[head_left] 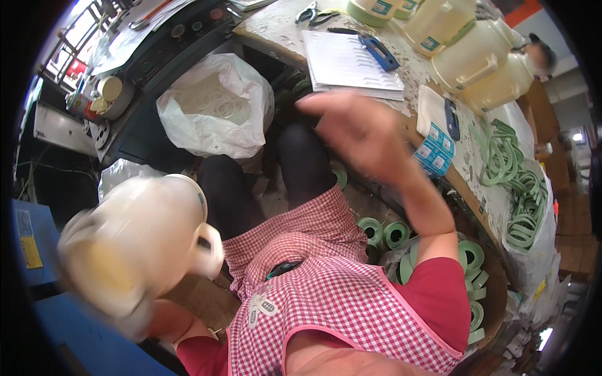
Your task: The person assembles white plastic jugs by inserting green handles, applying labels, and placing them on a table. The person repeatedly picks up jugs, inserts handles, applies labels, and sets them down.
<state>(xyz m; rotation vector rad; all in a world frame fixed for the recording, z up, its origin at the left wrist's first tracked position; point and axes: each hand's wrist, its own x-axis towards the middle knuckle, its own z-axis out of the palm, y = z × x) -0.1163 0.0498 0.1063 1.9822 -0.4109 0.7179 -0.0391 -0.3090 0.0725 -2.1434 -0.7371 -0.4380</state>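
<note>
"On the near left, what is that blurred shape?"

"A large cream plastic jug (147, 229) with a looped handle (209, 250). The left hand (135, 321) holds it up by its near end; exactly how those fingers are placed is too smeared to tell."

"Which way does its long axis run?"

"From near left to far right, with the handle on its right side. I can't say which end is the mouth."

"And the right hand (360, 128)?"

"Well apart, far and right, by the edge of the peeling white counter (467, 150). From its fingers the jug lies left and near, so the left hand is much the nearer. I see nothing in the right fingers, but blur hides how wide they stand."

"Beyond the jug?"

"An open white plastic bag (182, 128) of pale thin rings (219, 103); farther right, on the counter, translucent cream jugs (473, 53)."

"Any labels?"

"Small blue-and-white labels (429, 44) on those jugs, a blue label sheet (434, 150) with white squares at the counter's edge, and a yellow-and-white sticker (28, 250) at far left. Their writing is too small to read."
</note>
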